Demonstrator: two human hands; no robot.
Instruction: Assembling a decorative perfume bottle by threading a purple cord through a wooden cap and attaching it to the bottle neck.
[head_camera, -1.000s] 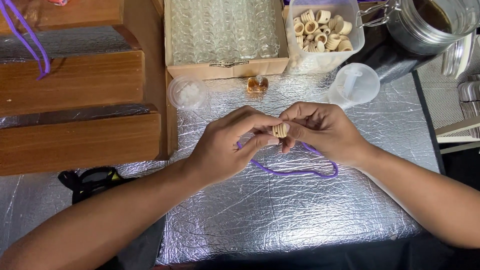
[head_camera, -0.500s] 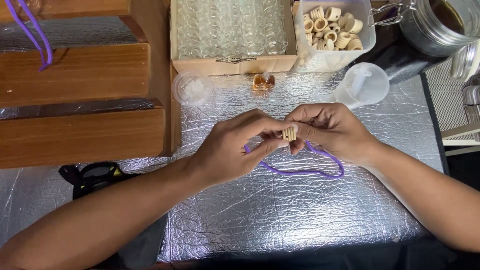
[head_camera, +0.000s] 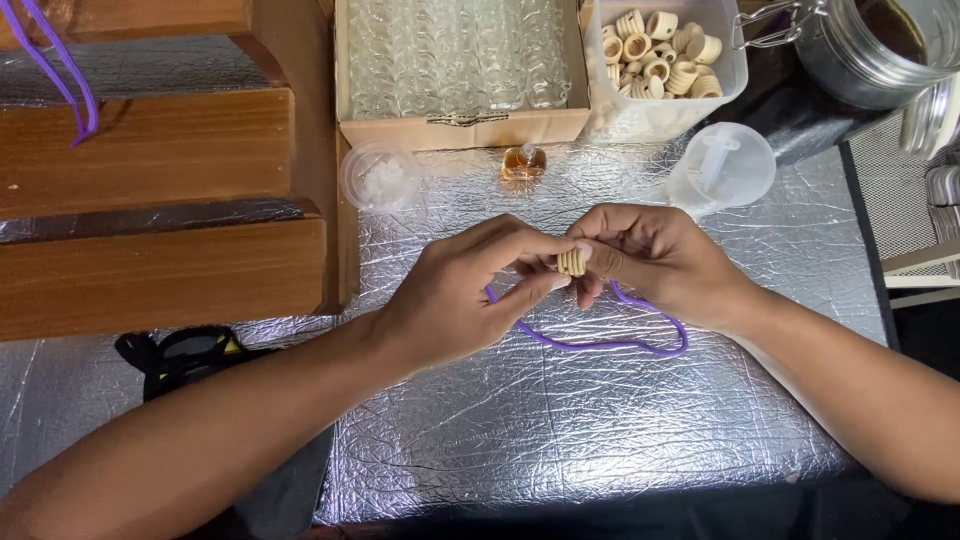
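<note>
Wooden cap (head_camera: 572, 262) between both hands, tub (head_camera: 664, 112) beyond.

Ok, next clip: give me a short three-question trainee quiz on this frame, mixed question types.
1. True or false: both the left hand and the right hand pinch the small wooden ring.
2. Multiple choice: the purple cord below the hands lies on
A) the wooden steps
B) the silver foil mat
C) the cardboard box of clear vials
3. Fill in: the tub behind the right hand holds a heap of wooden ____.

Key
1. True
2. B
3. rings, like the wooden rings seen piled inside it
</note>
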